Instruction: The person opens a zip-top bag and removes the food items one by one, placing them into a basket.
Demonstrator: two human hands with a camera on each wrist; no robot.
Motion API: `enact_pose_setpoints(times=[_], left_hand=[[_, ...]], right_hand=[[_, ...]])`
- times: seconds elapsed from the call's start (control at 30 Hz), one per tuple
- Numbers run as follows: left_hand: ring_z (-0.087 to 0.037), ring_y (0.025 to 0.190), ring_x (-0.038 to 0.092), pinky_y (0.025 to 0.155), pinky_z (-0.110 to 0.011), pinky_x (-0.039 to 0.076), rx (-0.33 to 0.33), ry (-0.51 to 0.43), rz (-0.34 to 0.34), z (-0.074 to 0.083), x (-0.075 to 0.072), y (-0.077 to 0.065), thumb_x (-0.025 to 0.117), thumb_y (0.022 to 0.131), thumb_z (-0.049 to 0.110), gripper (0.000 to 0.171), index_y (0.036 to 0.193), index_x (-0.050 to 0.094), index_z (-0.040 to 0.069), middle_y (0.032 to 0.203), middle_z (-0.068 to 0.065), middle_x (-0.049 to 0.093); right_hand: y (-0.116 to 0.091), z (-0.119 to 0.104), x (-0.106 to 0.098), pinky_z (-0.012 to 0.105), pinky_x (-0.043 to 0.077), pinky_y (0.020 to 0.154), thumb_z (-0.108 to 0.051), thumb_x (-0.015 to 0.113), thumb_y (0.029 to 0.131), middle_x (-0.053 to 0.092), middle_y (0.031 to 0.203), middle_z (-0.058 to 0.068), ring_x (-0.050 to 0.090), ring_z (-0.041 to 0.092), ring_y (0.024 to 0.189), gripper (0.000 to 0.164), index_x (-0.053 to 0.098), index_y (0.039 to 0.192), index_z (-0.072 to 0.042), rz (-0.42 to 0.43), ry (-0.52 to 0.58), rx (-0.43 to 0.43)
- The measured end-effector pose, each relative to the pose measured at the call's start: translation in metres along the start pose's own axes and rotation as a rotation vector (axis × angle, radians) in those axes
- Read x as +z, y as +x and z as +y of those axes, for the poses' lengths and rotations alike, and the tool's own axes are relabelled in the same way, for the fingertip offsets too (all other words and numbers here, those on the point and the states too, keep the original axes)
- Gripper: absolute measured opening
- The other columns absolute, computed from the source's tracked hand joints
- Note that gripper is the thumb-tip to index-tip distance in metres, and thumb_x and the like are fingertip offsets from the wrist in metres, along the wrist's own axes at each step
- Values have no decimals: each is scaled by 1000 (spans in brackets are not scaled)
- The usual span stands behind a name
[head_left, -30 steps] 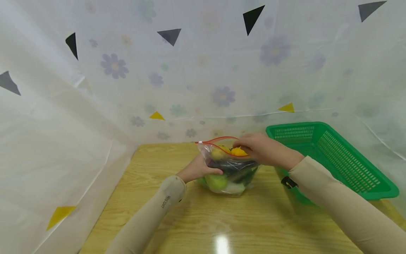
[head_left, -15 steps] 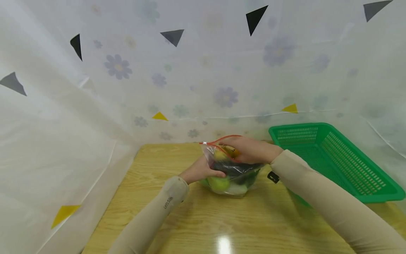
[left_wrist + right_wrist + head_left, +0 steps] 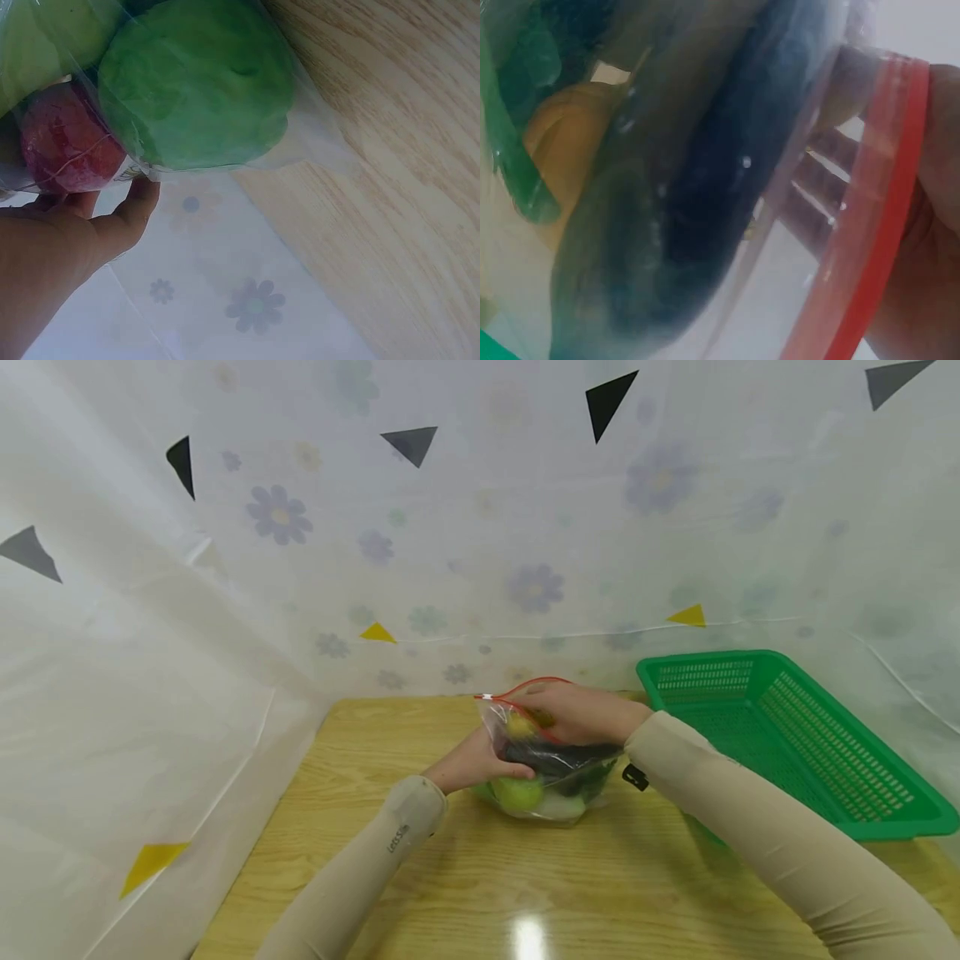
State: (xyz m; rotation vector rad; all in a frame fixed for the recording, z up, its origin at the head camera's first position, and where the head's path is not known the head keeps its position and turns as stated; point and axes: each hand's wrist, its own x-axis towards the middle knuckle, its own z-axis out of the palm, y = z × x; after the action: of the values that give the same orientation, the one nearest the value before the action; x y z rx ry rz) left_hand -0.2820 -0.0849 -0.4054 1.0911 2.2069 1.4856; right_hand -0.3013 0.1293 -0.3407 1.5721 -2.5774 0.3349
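Observation:
A clear zip bag (image 3: 581,768) with a red slider edge stands upright, its mouth partly open. My left hand (image 3: 476,760) grips its left side, thumb in front, fingers behind. Inside are a dark, long eggplant-like vegetable (image 3: 697,172), a pale green round one (image 3: 517,793), a green ball (image 3: 199,82) and a red round piece (image 3: 71,139). My right hand (image 3: 573,710) reaches into the mouth, cupped over a yellow-orange fruit (image 3: 542,718), mostly hidden beneath it. Another yellow piece (image 3: 519,725) lies beside that. Fingers (image 3: 817,184) of the right hand show through the plastic.
A green slotted plastic basket (image 3: 847,735) stands at the right, beside my right forearm. The wooden table (image 3: 480,893) meets a flower-printed plastic sheet (image 3: 487,568) at the back and left.
My right hand has moved left and deeper into the bag mouth, covering the yellow-orange fruit it held at the rim. The left hand keeps its hold; the view has shifted slightly.

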Motion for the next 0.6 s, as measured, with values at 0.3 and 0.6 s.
enact_pose_setpoints(times=[0.3, 0.6], left_hand=[[-10, 115, 48, 94, -39, 47, -12, -41, -10, -19, 4, 7, 79, 78, 22, 75, 141, 37, 26, 136, 4, 48], [-6, 112, 49, 95, -39, 46, -169, 71, 43, -29, 9, 10, 79, 73, 43, 79, 137, 41, 14, 129, 3, 52]], right_hand=[[-16, -5, -15, 33, 52, 78, -18, 66, 89, 52, 132, -3, 51, 8, 103, 59, 42, 143, -20, -49, 53, 155], [-59, -14, -52, 40, 54, 81, -27, 65, 91, 56, 125, 2, 53, 11, 101, 57, 42, 142, -14, 32, 48, 318]])
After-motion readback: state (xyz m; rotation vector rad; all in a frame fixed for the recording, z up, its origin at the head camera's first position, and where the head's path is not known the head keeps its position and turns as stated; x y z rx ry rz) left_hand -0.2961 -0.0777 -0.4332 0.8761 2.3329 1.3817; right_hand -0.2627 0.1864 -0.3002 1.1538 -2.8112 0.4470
